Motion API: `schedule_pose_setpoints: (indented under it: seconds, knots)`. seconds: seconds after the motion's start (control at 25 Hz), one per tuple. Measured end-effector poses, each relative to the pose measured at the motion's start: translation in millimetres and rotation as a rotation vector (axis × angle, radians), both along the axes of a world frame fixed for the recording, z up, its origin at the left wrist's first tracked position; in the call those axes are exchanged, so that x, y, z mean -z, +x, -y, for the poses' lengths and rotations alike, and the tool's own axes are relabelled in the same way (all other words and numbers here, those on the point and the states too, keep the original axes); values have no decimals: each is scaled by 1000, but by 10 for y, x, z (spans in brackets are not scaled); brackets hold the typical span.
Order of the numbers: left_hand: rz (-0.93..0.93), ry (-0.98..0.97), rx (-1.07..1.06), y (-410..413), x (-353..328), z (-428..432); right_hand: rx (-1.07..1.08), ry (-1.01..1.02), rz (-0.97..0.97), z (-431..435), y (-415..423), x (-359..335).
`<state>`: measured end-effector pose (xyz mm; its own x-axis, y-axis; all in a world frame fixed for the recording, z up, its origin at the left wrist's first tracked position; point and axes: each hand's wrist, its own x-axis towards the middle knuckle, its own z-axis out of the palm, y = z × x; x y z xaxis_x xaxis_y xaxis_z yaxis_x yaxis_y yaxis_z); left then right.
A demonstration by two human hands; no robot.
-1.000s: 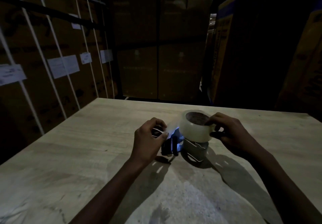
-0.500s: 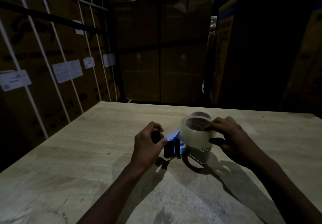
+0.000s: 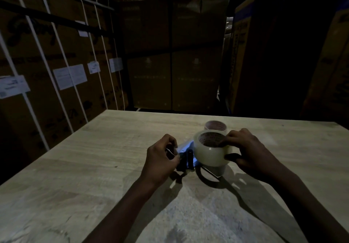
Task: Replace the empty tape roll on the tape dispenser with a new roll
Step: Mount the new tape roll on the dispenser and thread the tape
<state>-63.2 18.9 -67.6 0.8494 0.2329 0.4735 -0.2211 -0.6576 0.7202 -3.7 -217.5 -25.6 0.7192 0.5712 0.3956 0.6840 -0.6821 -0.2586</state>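
Observation:
A full roll of clear tape (image 3: 209, 153) sits on the tape dispenser (image 3: 188, 160) in the middle of the wooden table (image 3: 94, 167). My right hand (image 3: 247, 151) grips the roll's right side, fingers over its rim. My left hand (image 3: 160, 156) pinches the loose tape end (image 3: 184, 145), pulled left from the roll over the dispenser's blue and black front. A second, thin roll, seemingly the empty core (image 3: 215, 125), stands on the table just behind. The dispenser's handle is hidden under the roll and my right hand.
Stacked cardboard boxes (image 3: 175, 54) wall in the table's far side and right. On the left stand strapped boxes with white labels (image 3: 69, 75). The room is dim.
The roll and dispenser have dropped lower toward the table. My left hand stays pinched on the tape end near the dispenser's front. The thin roll behind has come into view.

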Motion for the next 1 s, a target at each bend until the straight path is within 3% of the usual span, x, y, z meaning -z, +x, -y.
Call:
schedule_pose_setpoints:
  seconds: [0.32,1.0]
  knots:
    - [-92,-4,32,-54,-29,37,27,-28,-60,41,-59,-49]
    - [-4,8,-2,-13,15,37,67,-2,-96,-45,-67,-30]
